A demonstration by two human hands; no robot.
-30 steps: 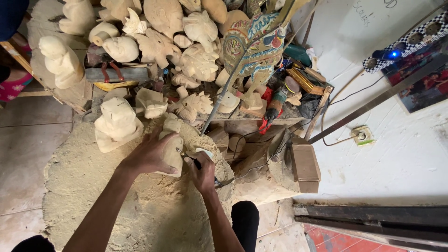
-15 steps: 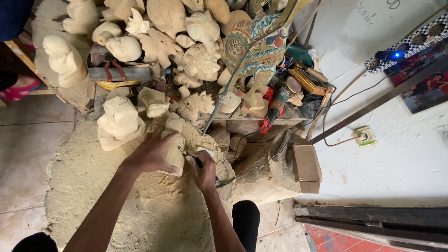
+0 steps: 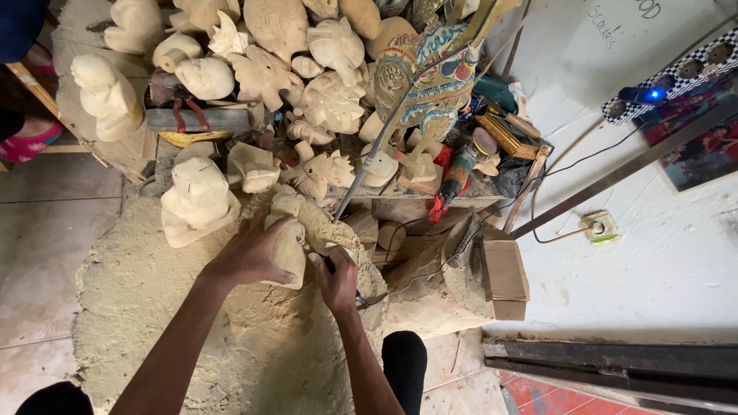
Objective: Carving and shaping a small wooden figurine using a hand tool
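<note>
Both forearms reach forward over a sawdust-covered floor (image 3: 154, 323). The left hand (image 3: 250, 253) wraps its grip around a pale, rough-carved wooden figure (image 3: 288, 230) near the heap's far edge. The right hand (image 3: 338, 277) is closed on what looks like a dark-handled tool (image 3: 332, 265), pressed against the carving. More unfinished carvings (image 3: 198, 201) crowd just beyond.

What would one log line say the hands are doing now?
left hand: grips pale wood carving | right hand: holds dark tool, tip hidden | sawdust heap underneath
</note>
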